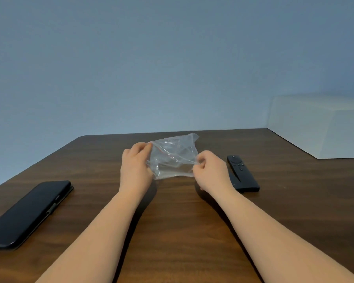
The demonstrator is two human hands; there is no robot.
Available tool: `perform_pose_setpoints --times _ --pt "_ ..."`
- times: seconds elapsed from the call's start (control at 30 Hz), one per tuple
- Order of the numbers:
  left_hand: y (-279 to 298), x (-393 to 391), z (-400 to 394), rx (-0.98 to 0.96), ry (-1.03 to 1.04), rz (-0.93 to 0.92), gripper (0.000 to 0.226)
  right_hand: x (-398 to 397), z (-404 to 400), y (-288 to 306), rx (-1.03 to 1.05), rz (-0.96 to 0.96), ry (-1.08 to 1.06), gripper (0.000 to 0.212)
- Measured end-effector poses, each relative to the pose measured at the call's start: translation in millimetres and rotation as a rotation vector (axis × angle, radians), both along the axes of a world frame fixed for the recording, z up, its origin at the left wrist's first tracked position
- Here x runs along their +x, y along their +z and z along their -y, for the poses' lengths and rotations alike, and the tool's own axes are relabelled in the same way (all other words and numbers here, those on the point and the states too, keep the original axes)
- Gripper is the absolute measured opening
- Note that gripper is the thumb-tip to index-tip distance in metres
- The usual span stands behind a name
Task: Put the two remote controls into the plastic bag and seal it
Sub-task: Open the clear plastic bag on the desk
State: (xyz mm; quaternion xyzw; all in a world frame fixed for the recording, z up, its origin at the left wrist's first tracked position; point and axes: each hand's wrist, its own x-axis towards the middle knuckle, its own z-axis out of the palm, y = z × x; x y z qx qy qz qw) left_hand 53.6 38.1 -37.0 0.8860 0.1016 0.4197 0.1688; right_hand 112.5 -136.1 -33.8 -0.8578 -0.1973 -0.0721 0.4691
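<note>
A clear plastic bag (173,155) with a thin red zip line is held just above the dark wooden table (172,217). My left hand (134,167) pinches the bag's left edge, and my right hand (209,171) pinches its right edge. The bag looks empty. Two black remote controls lie together right of my right hand: one (240,169) shows its round pad and buttons, the other (233,180) is partly tucked under it and partly hidden by my wrist.
A black phone in a folding case (29,213) lies on the table's left side. A white box (323,125) stands at the back right corner. A plain blue-grey wall rises behind the table's far edge.
</note>
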Motion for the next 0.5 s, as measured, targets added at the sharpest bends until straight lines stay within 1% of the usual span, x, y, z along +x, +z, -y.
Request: perform_pose_setpoints --times 0.13,0.23,0.37,0.43,0.5 --pt "3.6 -4.3 -6.6 0.004 0.032 0.032 0.064 2.3 4.6 0.4 -0.068 0.112 -0.028 0.022" --pt "5.9 -7.4 -3.9 -0.003 -0.028 0.035 0.06 2.9 6.9 1.6 -0.191 0.166 -0.057 0.027" --pt "5.1 -9.6 3.0 0.047 -0.111 0.047 0.038 2.3 20.4 9.8 -0.312 0.254 -0.215 0.031" --pt "4.9 -10.8 7.0 0.041 -0.122 0.047 0.035 4.3 28.6 12.6 -0.433 0.239 -0.296 0.031" --pt "6.0 -12.0 11.4 0.013 -0.132 0.033 0.036 5.9 32.7 14.2 -0.56 0.149 -0.312 0.033"
